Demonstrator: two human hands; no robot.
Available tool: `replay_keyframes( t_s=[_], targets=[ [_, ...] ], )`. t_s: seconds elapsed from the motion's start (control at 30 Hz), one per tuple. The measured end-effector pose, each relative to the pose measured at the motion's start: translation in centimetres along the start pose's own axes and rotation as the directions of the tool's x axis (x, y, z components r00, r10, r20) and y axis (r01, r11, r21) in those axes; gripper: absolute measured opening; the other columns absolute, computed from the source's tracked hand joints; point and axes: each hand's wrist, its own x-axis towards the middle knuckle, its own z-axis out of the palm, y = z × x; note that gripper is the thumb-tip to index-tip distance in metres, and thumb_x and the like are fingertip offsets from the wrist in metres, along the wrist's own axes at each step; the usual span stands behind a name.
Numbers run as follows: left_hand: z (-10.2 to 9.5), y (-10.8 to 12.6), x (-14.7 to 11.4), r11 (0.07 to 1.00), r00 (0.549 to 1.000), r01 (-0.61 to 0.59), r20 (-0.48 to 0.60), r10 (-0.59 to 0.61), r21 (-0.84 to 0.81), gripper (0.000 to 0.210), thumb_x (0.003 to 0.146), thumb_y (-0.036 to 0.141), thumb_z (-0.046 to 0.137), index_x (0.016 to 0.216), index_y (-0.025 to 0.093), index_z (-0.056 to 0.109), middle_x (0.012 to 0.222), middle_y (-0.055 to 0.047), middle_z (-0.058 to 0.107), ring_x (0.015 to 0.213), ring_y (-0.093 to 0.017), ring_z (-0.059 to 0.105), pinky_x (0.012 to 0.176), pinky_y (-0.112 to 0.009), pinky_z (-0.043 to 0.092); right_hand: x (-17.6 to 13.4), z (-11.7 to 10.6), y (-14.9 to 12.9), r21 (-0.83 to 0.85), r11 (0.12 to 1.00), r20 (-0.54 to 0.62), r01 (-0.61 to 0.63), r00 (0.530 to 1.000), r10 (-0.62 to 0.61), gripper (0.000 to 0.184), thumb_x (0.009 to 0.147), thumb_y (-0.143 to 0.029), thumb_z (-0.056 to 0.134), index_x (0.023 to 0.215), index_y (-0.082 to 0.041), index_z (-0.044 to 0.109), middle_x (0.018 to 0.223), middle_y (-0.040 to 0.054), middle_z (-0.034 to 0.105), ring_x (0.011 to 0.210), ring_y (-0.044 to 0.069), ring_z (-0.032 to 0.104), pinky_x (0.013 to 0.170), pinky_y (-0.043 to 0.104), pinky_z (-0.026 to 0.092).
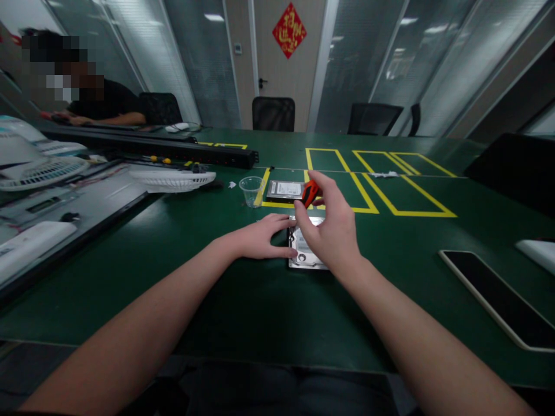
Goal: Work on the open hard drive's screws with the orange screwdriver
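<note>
A silver hard drive (303,263) lies flat on the green table in front of me. My left hand (269,237) steadies it at its left side, thumb on the lower corner and index finger at the upper corner. Over its right part is my right hand (332,228), fingers closed around the red and black handle of a screwdriver (310,194). The handle leans, and the tip is hidden behind my fingers. Just beyond, a second hard drive (286,190) rests inside a yellow-taped box. To its left stands a clear plastic cup (251,193).
White fan-like parts (173,180) and a long black bar (208,151) occupy the left side. A phone (498,297) lies at the right, with a dark object (511,170) farther back. Yellow tape outlines (425,215) mark the table. Another person (113,101) sits far left.
</note>
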Motion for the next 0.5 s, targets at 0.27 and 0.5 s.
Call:
replay_keyframes(
  t_s=[0.27, 0.5],
  targets=[
    [-0.08, 0.14, -0.04, 1.000, 1.000, -0.013, 0.010, 0.013, 0.013, 0.105, 0.110, 0.089, 0.088, 0.195, 0.034, 0.060, 0.206, -0.017, 0.053, 0.193, -0.051, 0.048, 0.159, -0.076, 0.041, 0.12, -0.07, -0.07, -0.016, 0.999, -0.040, 0.045, 0.998, -0.045, 0.060, 0.118, -0.019, 0.065, 0.177, -0.030, 0.069, 0.155, 0.0151, 0.087, 0.133, 0.036, 0.087, 0.117, 0.061, 0.079],
    [0.04, -0.05, -0.05, 1.000, 1.000, -0.002, 0.000, 0.002, -0.005, 0.102, 0.108, 0.089, 0.090, 0.191, 0.036, 0.064, 0.204, -0.017, 0.057, 0.191, -0.051, 0.050, 0.158, -0.077, 0.043, 0.04, 0.10, -0.10, -0.031, 0.999, -0.008, 0.023, 1.000, -0.023, 0.064, 0.117, -0.024, 0.069, 0.180, -0.034, 0.066, 0.160, 0.0139, 0.085, 0.135, 0.036, 0.085, 0.116, 0.060, 0.079]
  ],
)
